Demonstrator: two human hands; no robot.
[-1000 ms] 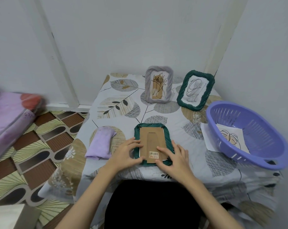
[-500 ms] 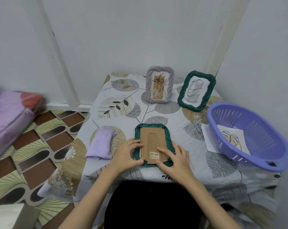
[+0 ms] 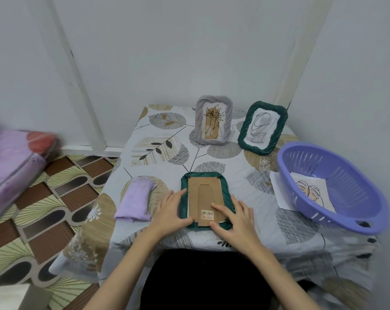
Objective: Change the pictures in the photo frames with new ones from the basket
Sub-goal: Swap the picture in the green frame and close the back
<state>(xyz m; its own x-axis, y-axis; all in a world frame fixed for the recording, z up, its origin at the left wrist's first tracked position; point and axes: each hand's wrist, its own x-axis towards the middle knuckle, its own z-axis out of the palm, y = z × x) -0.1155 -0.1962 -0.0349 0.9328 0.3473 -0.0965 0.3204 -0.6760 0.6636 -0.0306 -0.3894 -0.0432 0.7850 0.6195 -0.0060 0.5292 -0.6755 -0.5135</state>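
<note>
now the fingers (image 3: pixel 221 208) of the right hand (image 3: pixel 236 220) lie straight on the cardboard backing (image 3: pixel 204 198), beside a barcode sticker (image 3: pixel 207 214) too small to read; the left hand (image 3: pixel 170 210), relaxed, presses the face-down green frame (image 3: pixel 226 193), long axis pointing away, on the table (image 3: pixel 158 153); new pictures wait in the basket (image 3: pixel 355 211), nearer the right hand.

Soft, even indoor light, moderately bright, no glare, faint shadows under the basket (image 3: pixel 337 189) at right, wide-angle bending of wall lines toward the edges, pink bedding (image 3: pixel 12 157) at far left blurred, centre reasonably sharp.
</note>
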